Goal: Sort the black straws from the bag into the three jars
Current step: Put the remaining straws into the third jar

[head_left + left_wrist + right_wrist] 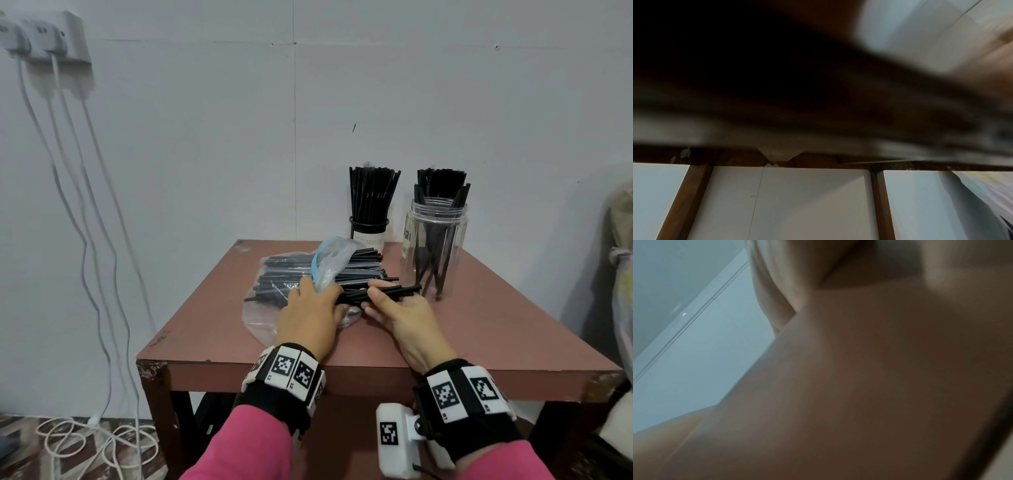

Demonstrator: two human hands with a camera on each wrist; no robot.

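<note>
A clear plastic bag (263, 308) full of black straws (284, 274) lies on the reddish table (479, 329) in the head view. My left hand (310, 308) rests on the bag and grips its bunched mouth (329, 267). Just to the right, my right hand (394, 305) pinches a small bunch of black straws (397, 291) sticking out of the bag. A dark jar (368, 229) packed with straws stands at the back. Right of it is a clear jar (435, 246) with straws inside. Both wrist views are blurred and show no fingers clearly.
The table stands against a white wall (239, 137). Chargers and white cables (85, 240) hang at the left and coil on the floor. A pale bundle (620, 274) sits past the table's right edge.
</note>
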